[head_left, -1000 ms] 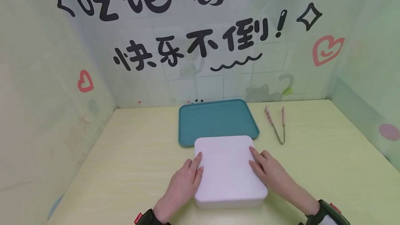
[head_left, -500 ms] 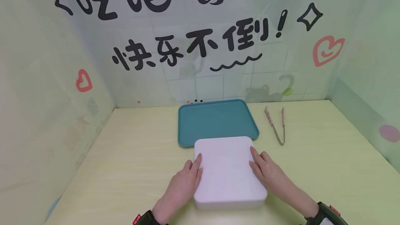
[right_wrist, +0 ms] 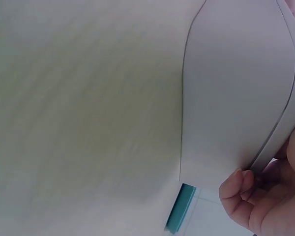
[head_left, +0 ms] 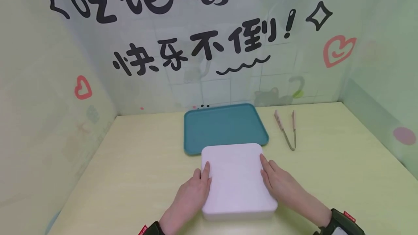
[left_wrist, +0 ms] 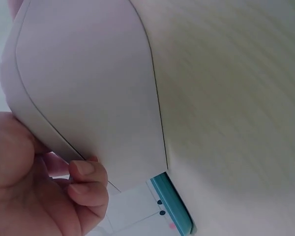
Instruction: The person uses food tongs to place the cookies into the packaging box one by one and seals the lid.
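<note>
A white box (head_left: 236, 182) with rounded corners stands at the middle front of the table, its lid on top. In both wrist views a thin seam runs between the lid (left_wrist: 39, 115) and the box's side wall (right_wrist: 231, 93). My left hand (head_left: 192, 193) grips the lid's left edge, thumb and forefinger on top, other fingers curled at the seam. On the right edge my right hand (head_left: 282, 182) holds the lid likewise, with curled fingertips (right_wrist: 236, 184) against the seam. The inside of the box is hidden.
Behind the box lies a teal tray (head_left: 225, 128), close to the box's far edge. Tongs (head_left: 289, 131) with pink handles lie to the tray's right. A printed wall (head_left: 147, 93) closes off the back, with side walls left and right.
Both hands keep nearly the same place on the lid, with slight shifts of the fingers. The whole head view has swung a little; the tray and tongs lie as before.
</note>
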`<state>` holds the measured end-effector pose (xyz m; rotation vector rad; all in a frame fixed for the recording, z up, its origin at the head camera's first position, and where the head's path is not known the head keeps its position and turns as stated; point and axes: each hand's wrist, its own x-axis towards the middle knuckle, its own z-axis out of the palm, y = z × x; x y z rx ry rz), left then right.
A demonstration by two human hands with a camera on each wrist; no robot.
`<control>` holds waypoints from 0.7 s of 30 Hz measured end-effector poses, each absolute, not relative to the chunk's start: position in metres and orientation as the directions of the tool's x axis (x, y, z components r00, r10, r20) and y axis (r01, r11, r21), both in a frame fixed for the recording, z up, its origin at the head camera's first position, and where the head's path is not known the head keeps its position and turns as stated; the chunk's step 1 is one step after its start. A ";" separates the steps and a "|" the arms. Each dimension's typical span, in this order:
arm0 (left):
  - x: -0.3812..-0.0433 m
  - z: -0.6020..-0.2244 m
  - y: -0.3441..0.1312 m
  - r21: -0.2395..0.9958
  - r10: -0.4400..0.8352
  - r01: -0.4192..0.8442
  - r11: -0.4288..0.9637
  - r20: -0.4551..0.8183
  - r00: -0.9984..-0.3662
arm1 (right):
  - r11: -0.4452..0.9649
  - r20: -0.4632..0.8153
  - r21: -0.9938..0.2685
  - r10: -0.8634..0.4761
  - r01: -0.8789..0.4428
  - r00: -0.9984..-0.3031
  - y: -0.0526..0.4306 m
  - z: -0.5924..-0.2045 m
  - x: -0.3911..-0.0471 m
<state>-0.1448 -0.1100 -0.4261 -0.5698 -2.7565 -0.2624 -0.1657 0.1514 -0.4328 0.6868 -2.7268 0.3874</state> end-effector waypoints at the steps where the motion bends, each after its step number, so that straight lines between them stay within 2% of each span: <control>1: -0.144 -0.426 -0.110 0.118 0.352 0.408 0.905 0.332 -0.875 | 0.852 0.345 -0.184 -0.410 -0.490 -0.844 0.151 -0.433 -0.166; 10: -0.144 -0.426 -0.110 0.134 0.372 0.418 0.898 0.273 -0.887 | 0.851 0.346 -0.219 -0.390 -0.478 -0.853 0.152 -0.438 -0.165; 15: -0.148 -0.421 -0.113 0.131 0.401 0.441 0.888 0.252 -0.881 | 0.848 0.286 -0.333 -0.326 -0.413 -0.901 0.157 -0.433 -0.167; 18: -0.156 -0.412 -0.115 0.165 0.394 0.445 0.880 0.268 -0.879 | 0.845 0.341 -0.352 -0.284 -0.402 -0.896 0.163 -0.421 -0.175; 21: -0.169 -0.400 -0.116 0.175 0.381 0.458 0.871 0.348 -0.857 | 0.845 0.480 -0.290 -0.278 -0.450 -0.832 0.168 -0.406 -0.191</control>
